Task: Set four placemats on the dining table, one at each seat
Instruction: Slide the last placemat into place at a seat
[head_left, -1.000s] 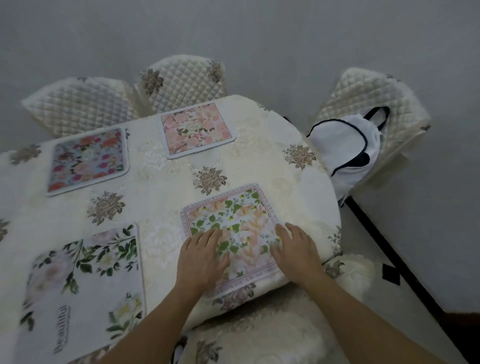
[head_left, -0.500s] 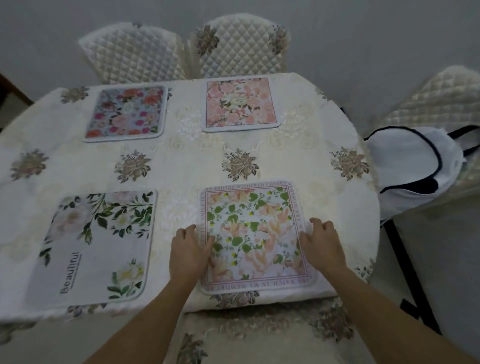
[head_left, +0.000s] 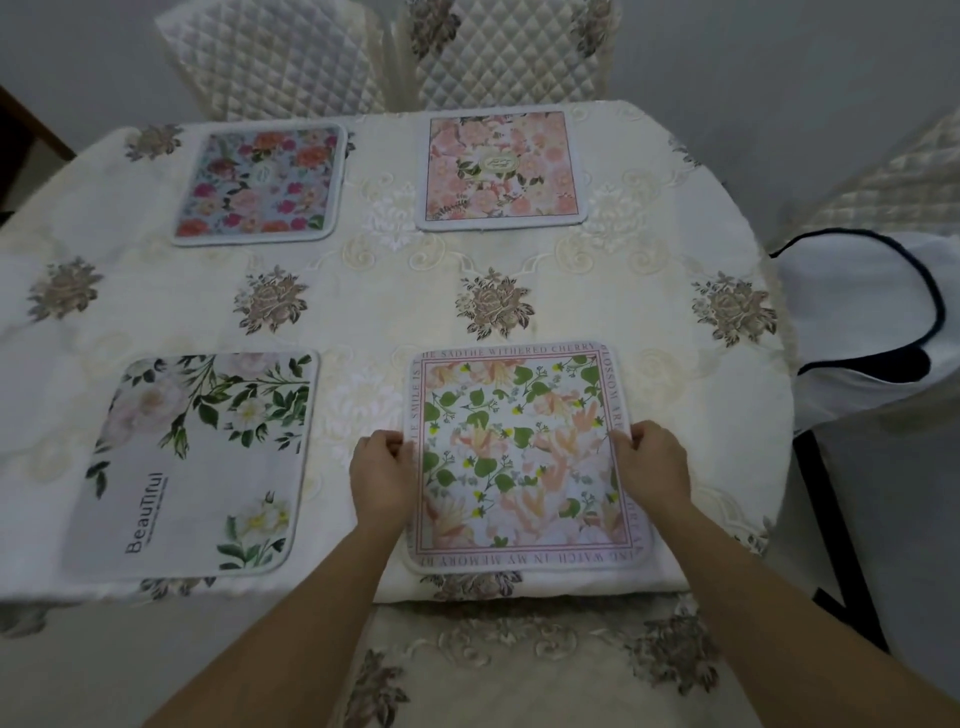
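Four floral placemats lie flat on the cream tablecloth (head_left: 395, 312). The near right one, a green-leaf and peach placemat (head_left: 519, 457), has my left hand (head_left: 382, 478) pinching its left edge and my right hand (head_left: 652, 462) pinching its right edge. To its left lies a white placemat with the word "Beautiful" (head_left: 197, 462). At the far side sit a blue placemat with red flowers (head_left: 260, 184) and a pink flowered placemat (head_left: 501, 169).
Two quilted chair backs (head_left: 270, 57) (head_left: 504, 52) stand behind the far edge. A third chair (head_left: 883, 182) on the right carries a white bag with dark trim (head_left: 857, 322). A cushioned seat (head_left: 519, 665) is right below me, against the near table edge.
My hands slid from flat on top of the near right placemat out to its side edges and now pinch them. The view swung left and squared up to the table.
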